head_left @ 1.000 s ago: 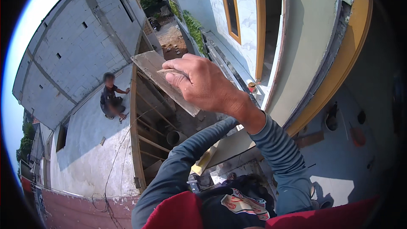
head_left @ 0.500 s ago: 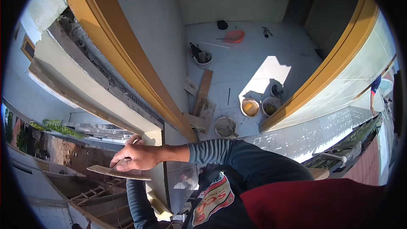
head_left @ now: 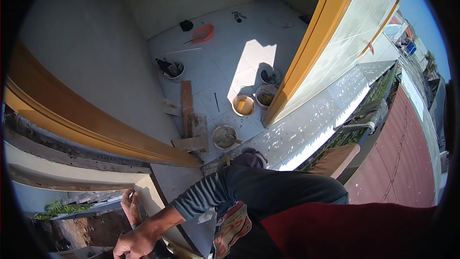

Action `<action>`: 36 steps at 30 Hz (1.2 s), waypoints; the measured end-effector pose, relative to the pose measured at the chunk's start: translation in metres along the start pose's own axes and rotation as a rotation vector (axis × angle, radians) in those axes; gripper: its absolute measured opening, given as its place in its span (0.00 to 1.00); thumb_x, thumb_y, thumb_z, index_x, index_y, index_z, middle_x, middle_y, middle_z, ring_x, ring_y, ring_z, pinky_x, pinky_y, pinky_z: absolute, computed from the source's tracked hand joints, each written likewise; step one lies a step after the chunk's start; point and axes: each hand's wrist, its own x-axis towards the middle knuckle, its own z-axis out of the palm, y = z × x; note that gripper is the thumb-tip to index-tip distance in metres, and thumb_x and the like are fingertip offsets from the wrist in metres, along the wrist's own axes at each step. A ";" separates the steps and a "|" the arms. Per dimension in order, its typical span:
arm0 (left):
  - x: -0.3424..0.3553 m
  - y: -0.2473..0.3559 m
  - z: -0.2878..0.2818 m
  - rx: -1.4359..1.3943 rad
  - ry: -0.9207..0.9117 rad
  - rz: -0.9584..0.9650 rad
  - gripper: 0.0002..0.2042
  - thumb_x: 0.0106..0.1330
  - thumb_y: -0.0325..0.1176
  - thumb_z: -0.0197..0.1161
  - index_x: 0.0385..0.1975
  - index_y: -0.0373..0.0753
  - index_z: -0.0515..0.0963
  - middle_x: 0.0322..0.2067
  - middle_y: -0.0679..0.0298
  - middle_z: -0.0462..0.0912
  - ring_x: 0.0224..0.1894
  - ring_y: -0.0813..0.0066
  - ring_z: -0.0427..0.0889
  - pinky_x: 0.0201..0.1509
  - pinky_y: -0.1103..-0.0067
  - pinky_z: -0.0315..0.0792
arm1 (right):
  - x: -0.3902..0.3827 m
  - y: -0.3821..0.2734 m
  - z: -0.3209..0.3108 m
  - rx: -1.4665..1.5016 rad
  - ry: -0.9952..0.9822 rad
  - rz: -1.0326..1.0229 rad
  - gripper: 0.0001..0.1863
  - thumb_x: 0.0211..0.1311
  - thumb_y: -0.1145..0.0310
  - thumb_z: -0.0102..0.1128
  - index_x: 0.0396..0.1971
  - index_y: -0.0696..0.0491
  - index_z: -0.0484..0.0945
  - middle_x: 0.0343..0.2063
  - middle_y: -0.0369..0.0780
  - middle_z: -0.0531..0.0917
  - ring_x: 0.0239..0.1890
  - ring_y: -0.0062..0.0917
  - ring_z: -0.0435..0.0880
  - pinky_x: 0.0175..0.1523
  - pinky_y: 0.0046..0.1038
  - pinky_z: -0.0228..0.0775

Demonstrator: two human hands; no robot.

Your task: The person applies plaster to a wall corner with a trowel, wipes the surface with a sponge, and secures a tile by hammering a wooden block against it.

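My left hand [head_left: 130, 207] is raised at the inner corner of the pale window-opening edge [head_left: 142, 183], its bent fingertips close together against it. Whether something small sits between them I cannot make out. Below and nearer, my right hand [head_left: 132, 245] is low at the picture's bottom edge, at the end of a striped sleeve [head_left: 203, 193]. Its fingers are curled, and whatever they hold is cut off by the frame.
An orange door frame [head_left: 91, 129] runs beside me. On the tiled floor stand a mortar bucket [head_left: 224, 137], a bucket with a yellow thing [head_left: 243, 106], a dark-filled bucket [head_left: 266, 97] and a tool bucket [head_left: 173, 71]. Boards [head_left: 187, 108], a red dustpan [head_left: 203, 33] and a hammer [head_left: 237, 17] lie there.
The view has swung right. My right hand has gone down to the lower edge, and the flat board it held is out of sight. More of my left hand shows now.
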 end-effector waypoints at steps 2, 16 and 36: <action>0.008 0.006 0.018 0.035 -0.044 0.045 0.15 0.64 0.28 0.63 0.47 0.27 0.75 0.41 0.61 0.80 0.41 0.75 0.78 0.47 0.80 0.71 | -0.042 -0.032 -0.024 0.131 0.077 0.139 0.14 0.69 0.60 0.57 0.46 0.54 0.74 0.42 0.35 0.76 0.46 0.21 0.71 0.53 0.25 0.62; -0.010 0.022 0.021 -0.065 0.065 0.065 0.21 0.59 0.36 0.68 0.44 0.25 0.75 0.36 0.61 0.81 0.36 0.77 0.77 0.44 0.78 0.73 | -0.168 -0.015 -0.064 1.155 0.197 -0.090 0.29 0.46 0.67 0.61 0.51 0.65 0.71 0.50 0.41 0.75 0.55 0.24 0.73 0.63 0.25 0.60; 0.000 -0.029 -0.005 -0.060 -0.022 0.044 0.21 0.60 0.21 0.59 0.54 0.24 0.71 0.51 0.53 0.78 0.57 0.62 0.78 0.60 0.74 0.70 | -0.188 -0.006 -0.082 -0.108 0.627 0.137 0.38 0.57 0.50 0.70 0.59 0.61 0.69 0.46 0.39 0.78 0.48 0.21 0.75 0.52 0.25 0.70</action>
